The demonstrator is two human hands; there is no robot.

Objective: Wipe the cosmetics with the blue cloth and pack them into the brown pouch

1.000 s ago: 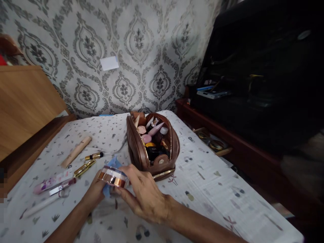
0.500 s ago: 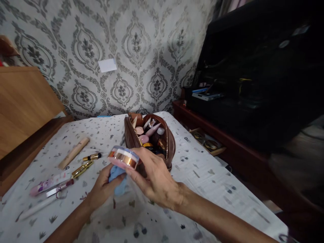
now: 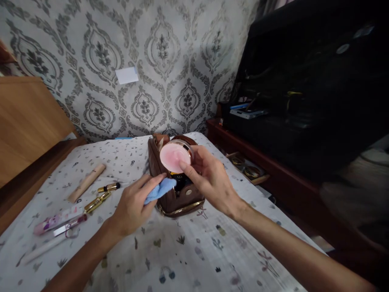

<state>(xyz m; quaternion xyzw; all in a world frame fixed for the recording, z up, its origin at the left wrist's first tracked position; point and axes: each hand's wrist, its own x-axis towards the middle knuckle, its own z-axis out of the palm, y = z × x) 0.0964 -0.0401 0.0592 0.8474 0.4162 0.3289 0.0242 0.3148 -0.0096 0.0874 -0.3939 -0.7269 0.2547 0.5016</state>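
Between the thumb and fingers of my right hand (image 3: 211,176) is a round cosmetic jar (image 3: 175,157), tilted so its pink base faces me. It is held over the open brown leather bag (image 3: 154,162) and hides much of the bag's contents. A black item with a yellow part (image 3: 179,178) shows inside, below the jar. My left hand (image 3: 136,202) pinches a folded light blue cloth (image 3: 160,190) in front of the bag's left side, apart from the jar.
On the patterned white sheet (image 3: 179,259) at left lie a beige tube (image 3: 87,182), a small black-and-gold tube (image 3: 108,187), a gold tube (image 3: 97,202), a pink-and-white tube (image 3: 57,220) and a white pen-like item (image 3: 45,248). A dark red wooden ledge (image 3: 273,190) runs along the right.
My right hand has lifted the jar away from the cloth, up and right over the bag, tipping its pink base toward me. My left hand still holds the cloth, slightly higher and further right.
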